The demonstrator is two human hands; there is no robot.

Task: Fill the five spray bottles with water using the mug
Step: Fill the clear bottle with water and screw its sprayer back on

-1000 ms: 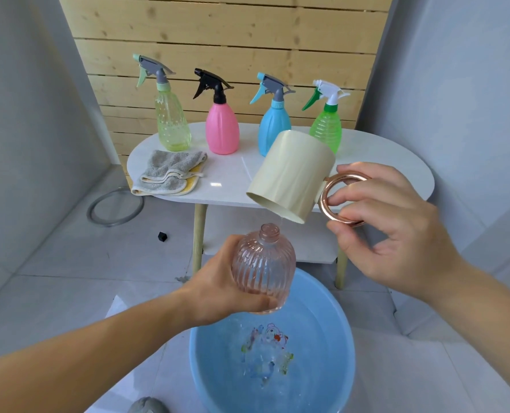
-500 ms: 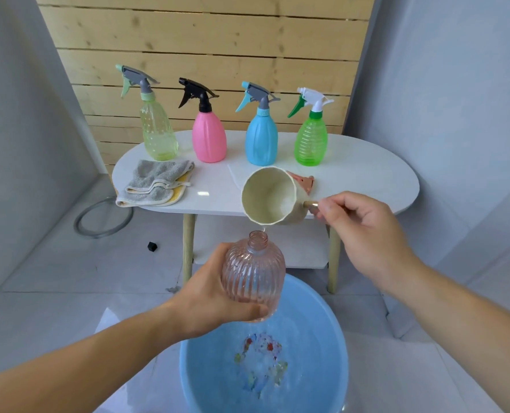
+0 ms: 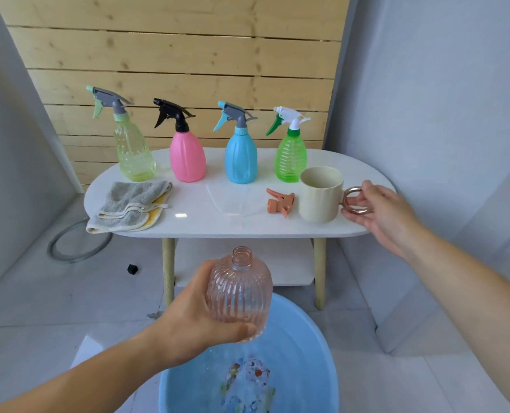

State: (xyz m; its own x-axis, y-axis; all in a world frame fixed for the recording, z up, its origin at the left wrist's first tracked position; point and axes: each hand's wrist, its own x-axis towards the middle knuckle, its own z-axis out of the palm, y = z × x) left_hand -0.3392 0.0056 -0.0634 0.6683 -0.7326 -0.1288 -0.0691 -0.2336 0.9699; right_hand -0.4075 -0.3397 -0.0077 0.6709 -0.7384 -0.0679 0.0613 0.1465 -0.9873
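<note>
Gripping the uncapped pink bottle (image 3: 240, 296), the left hand (image 3: 194, 320) held it above the basin (image 3: 316, 353); fingers (image 3: 369, 187) of the right hand (image 3: 381, 210) pinched the ring handle of the mug (image 3: 320, 198) (upright, on the tabletop (image 3: 194, 222)), just left of them.

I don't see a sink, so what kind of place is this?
Probably a makeshift indoor corner, not a kitchen: plain grey walls, a wooden plank backdrop, and a blue basin on the tiled floor.
</note>
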